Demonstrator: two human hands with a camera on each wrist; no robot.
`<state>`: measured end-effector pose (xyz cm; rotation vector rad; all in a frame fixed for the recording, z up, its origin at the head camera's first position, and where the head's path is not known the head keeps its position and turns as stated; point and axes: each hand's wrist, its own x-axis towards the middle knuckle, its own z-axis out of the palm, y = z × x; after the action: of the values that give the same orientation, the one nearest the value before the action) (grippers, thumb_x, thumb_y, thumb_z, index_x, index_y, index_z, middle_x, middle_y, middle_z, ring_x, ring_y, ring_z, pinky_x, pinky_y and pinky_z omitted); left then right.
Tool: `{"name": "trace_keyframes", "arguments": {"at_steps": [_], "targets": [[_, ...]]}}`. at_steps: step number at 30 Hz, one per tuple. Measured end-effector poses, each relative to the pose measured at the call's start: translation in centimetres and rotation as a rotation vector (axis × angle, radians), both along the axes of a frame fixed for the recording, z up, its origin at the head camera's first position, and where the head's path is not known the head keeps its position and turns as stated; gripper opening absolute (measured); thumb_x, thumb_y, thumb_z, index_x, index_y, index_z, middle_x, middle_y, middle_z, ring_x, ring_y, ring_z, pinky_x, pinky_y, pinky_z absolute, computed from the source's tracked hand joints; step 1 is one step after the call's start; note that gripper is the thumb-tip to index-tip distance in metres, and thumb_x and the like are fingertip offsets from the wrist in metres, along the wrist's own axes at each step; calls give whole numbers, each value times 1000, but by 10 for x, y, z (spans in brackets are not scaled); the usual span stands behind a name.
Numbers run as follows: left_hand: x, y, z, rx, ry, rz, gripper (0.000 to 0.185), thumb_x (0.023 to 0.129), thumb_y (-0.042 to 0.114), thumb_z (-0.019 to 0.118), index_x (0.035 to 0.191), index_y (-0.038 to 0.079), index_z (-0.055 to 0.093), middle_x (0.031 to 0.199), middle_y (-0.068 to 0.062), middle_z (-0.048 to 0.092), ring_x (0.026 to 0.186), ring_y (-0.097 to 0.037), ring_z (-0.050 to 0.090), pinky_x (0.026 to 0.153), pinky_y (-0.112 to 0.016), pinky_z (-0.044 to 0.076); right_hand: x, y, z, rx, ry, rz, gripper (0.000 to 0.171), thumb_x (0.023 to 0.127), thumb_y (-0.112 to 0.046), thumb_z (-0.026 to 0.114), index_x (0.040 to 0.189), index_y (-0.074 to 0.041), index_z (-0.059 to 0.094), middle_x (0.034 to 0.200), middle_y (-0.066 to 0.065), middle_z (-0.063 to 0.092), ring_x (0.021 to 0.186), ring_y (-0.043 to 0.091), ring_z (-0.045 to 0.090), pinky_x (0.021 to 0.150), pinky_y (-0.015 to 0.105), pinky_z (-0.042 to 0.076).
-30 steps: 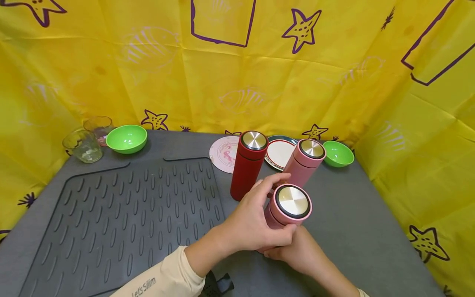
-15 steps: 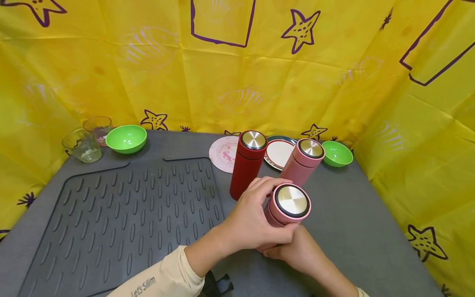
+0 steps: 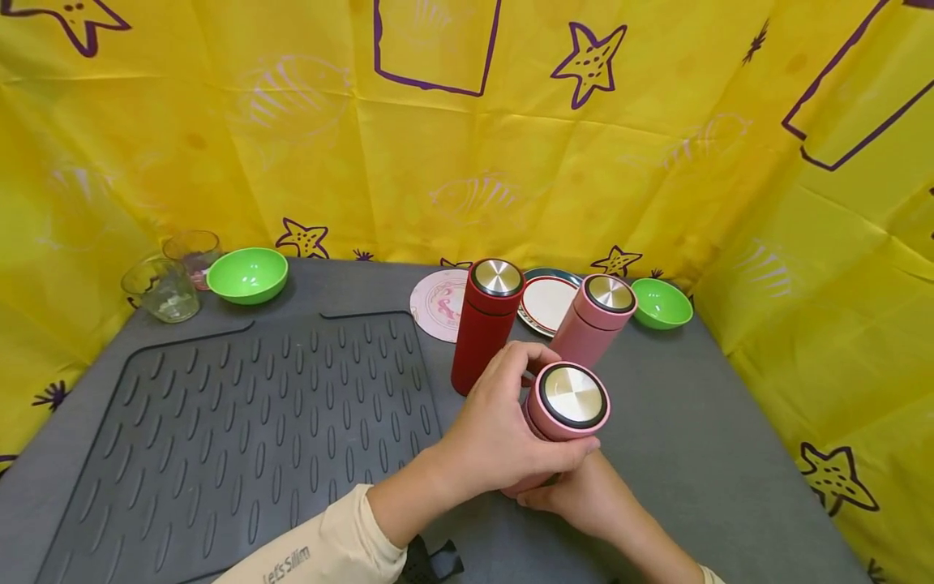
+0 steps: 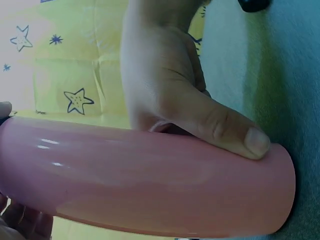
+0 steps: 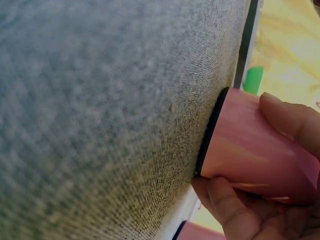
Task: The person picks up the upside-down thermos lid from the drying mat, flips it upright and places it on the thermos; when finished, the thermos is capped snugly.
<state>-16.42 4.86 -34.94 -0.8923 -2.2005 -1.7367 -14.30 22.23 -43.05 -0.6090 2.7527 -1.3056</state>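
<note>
A pink thermos bottle [image 3: 543, 434] with a silver-topped lid [image 3: 574, 395] stands near the front of the table, leaning slightly in the head view. My left hand [image 3: 503, 430] grips it around the top, thumb in front and fingers behind the lid. Lower down, my right hand [image 3: 576, 491] holds the body; its thumb [image 4: 257, 142] lies along the pink side near the base in the left wrist view. The bottle's dark base [image 5: 212, 132] sits right at the grey tabletop in the right wrist view. Just behind stand a red thermos bottle [image 3: 485, 332] and a second pink one [image 3: 594, 320].
A ribbed grey drying mat [image 3: 277, 405] covers the left side. Behind are two clear glasses [image 3: 171, 296], a green bowl [image 3: 248, 276], a pink round plate [image 3: 438, 304], a red-rimmed white plate [image 3: 547, 300] and another green bowl [image 3: 660, 304]. A yellow curtain [image 3: 409, 162] encloses the table.
My left thumb has slid a little to the right around the front of the bottle's top, and the fingers behind have drawn back left. Both hands keep their hold; the bottle has barely moved.
</note>
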Motion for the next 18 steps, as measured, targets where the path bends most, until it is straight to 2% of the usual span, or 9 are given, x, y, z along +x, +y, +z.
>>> {"name": "trace_keyframes", "arguments": {"at_steps": [5,8,10,13,16,18], "targets": [[-4,-4,-3,-20,83,-45,67,67,24,84,127,16,55,115,12,59,107,-7,49,86,-26,47,1,0,2,25,-66,-38,59,55,-14,93,106,-13,64,94,-14,64,83,9,59,76,31,50],[-5,-5,-3,-36,104,-61,67,68,24,81,129,15,55,119,12,59,110,-8,48,90,-27,46,1,0,2,25,-77,-41,58,55,-14,93,105,-13,64,92,-14,64,82,9,59,76,31,50],[-4,-6,-2,-41,76,-75,69,69,23,81,132,17,52,121,12,57,112,-8,46,91,-27,45,1,0,3,24,-72,-36,57,56,-14,93,105,-13,64,92,-14,65,82,8,59,76,30,50],[0,-5,0,-36,-12,-90,78,69,27,85,135,20,44,124,11,50,116,-7,44,94,-28,45,2,-1,2,38,-48,-23,54,58,-15,92,105,-13,64,93,-15,64,82,8,58,74,30,50],[4,0,1,-31,-75,-56,85,66,36,90,132,20,39,122,10,44,117,-5,43,95,-28,44,2,-1,1,72,-4,-17,51,60,-17,91,102,-13,63,91,-16,61,81,6,57,73,29,50],[5,3,1,-25,-77,-9,84,64,39,92,127,19,40,118,10,45,114,-4,44,94,-27,44,1,-1,0,71,19,-15,56,60,-16,92,107,-14,62,95,-16,61,84,7,56,75,30,50]]}}
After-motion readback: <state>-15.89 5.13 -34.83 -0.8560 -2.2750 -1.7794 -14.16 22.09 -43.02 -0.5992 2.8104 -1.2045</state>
